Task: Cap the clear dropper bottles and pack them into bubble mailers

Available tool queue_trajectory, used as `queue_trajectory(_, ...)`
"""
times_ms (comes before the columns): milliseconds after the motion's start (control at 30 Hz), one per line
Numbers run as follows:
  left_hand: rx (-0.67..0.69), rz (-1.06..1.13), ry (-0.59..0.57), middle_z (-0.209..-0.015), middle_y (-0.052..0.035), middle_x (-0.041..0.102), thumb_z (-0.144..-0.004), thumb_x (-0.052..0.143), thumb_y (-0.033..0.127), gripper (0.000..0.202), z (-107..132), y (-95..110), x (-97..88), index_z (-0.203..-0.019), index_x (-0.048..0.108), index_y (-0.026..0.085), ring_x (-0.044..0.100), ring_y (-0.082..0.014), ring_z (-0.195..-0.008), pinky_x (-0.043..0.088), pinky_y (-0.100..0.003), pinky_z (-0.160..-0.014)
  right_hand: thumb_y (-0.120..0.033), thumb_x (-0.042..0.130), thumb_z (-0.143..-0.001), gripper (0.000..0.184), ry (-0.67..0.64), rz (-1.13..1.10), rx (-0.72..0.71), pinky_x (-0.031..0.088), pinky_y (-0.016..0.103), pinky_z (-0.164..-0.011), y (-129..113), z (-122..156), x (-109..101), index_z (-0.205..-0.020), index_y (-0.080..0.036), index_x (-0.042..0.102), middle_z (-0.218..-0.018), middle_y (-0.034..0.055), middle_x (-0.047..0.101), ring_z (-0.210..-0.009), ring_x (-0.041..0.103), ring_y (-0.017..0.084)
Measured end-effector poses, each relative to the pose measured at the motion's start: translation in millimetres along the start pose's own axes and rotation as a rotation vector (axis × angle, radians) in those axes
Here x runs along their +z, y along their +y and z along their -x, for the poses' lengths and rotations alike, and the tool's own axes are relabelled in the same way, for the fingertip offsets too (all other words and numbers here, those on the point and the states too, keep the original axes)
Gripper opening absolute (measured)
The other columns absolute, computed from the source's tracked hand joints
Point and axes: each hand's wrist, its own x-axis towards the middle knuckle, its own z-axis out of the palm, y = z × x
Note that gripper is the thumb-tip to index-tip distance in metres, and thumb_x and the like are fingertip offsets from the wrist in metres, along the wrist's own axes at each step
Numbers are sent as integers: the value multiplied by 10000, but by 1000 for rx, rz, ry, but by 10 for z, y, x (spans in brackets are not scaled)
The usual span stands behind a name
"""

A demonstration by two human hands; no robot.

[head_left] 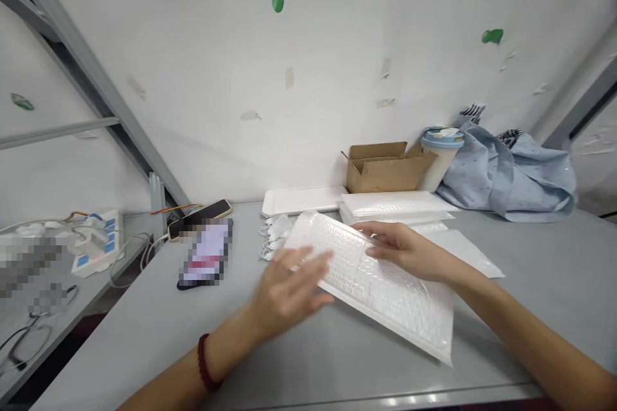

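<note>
A white bubble mailer (385,292) is tilted above the grey table, its bubbled face toward me. My right hand (402,247) pinches its upper long edge between thumb and fingers. Over the mailer's left part, my left hand (294,286) has its fingers stretched apart and slightly blurred; whether they touch the mailer I cannot tell. Behind it lie more white bubble mailers (400,203) in a stack. Several small white items with cords (270,237), of a kind I cannot make out, lie to the left of the held mailer, partly covered by it.
At the back stand an open cardboard box (390,173), a lidded cup (439,157) and a light-blue cloth bag (511,170). A long white tray-like box (303,199) lies by the wall. Two phones, one black (200,221) and one lilac (207,250), lie left, near a power strip (99,244).
</note>
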Motion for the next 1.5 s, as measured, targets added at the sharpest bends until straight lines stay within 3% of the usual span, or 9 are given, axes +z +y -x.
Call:
queue_trajectory(100,-633,207,58,-1355,-146,494,-833,596,260,462,-78,-104,-55,-1272,467,202,460,-299,-1227,464,-452,-912,-301,464,-891,394,40,103,-33,451,412,-899,55,9,-56,-1274,-227,511,-1197,73,597,-1082,545,252)
queue_trajectory(167,-958,593,-88,-1300,-160,543,-849,555,281,483,-133,-134,-108,-1306,435,182,560,-289,-1124,512,-419,-835,-290,441,-901,361,86,224,-38,448,429,-907,110,8,-56,-1248,-236,525,-1201,72,595,-1096,540,256)
queue_trajectory(267,-1150,1104,-255,-1037,-125,697,-834,574,287,372,-179,-98,-126,-1171,563,132,669,-248,-906,525,-375,-787,-277,402,-916,327,213,440,-99,440,456,-905,157,-1,29,-1217,-226,518,-1162,91,593,-1081,535,258)
queue_trajectory(400,-1314,1249,-150,-876,-84,727,-763,669,317,336,-174,34,-27,-1034,613,126,684,-213,-767,520,-326,-725,-510,540,-821,609,168,613,-195,380,519,-956,114,-3,253,-1325,-215,366,-1266,133,483,-1182,433,303)
queue_trajectory(500,-1343,1293,-113,-863,-79,719,-727,707,337,354,-158,111,38,-990,601,126,675,-210,-770,508,-312,-718,-628,630,-671,911,22,705,-247,225,642,-1004,67,1,429,-1383,-199,258,-1306,166,423,-1231,368,359)
queue_trajectory(600,-1325,1305,-93,-883,-64,703,-707,720,311,336,-147,145,63,-963,593,134,652,-200,-800,493,-295,-726,-544,666,-654,966,3,757,-289,147,665,-1014,38,15,546,-1406,-161,194,-1342,201,359,-1283,284,377)
queue_trajectory(733,-1349,1235,-98,-835,-29,683,-721,662,282,229,-143,160,74,-900,611,148,621,-190,-804,463,-266,-700,-346,618,-688,830,74,766,-365,162,603,-1040,-3,46,592,-1388,-147,218,-1332,191,356,-1284,271,345)
queue_trajectory(1200,-1209,1120,-163,-662,34,545,-714,633,219,81,-113,112,98,-734,590,154,486,-108,-606,378,-193,-551,-170,524,-725,605,176,837,-553,240,568,-999,1,88,557,-1297,-131,331,-1250,176,470,-1172,411,305)
queue_trajectory(1500,-1084,726,-373,-539,22,521,-877,432,415,381,-152,-117,-147,-629,564,158,446,-105,-480,343,-218,-490,-107,506,-759,444,316,805,-606,435,448,-856,25,51,440,-1195,-128,428,-1175,167,542,-1070,498,285)
